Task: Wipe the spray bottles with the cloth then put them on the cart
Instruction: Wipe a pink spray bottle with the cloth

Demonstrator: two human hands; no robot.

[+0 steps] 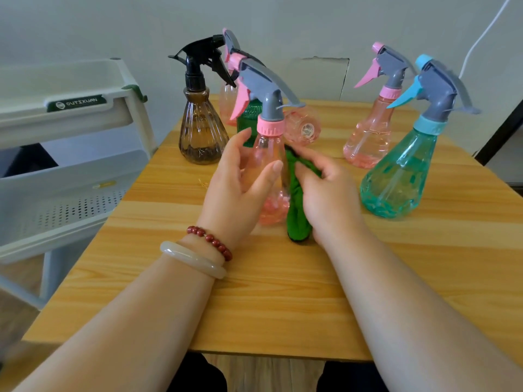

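- The pink spray bottle (268,154) stands almost upright between the two hands. Its long axis runs from the base near the table (254,292) up to the grey trigger head, and the nozzle points to the left.
- I cannot tell if its base touches the table or is just above it.
- The left hand (240,179) holds this bottle around the body, with the fingers behind it and the thumb across the front.
- The right hand (325,190) pinches the green cloth (297,210) and presses it against the right side of the bottle. The cloth hangs down beside the base.
- The white cart (70,154) is to the left of the bottle, well apart from it. The left hand is therefore the nearer one to carry the bottle there, in my judgement after some more wiping.
- Behind the bottle on the left stands a brown bottle (201,128); on the right stands a teal bottle (402,171).
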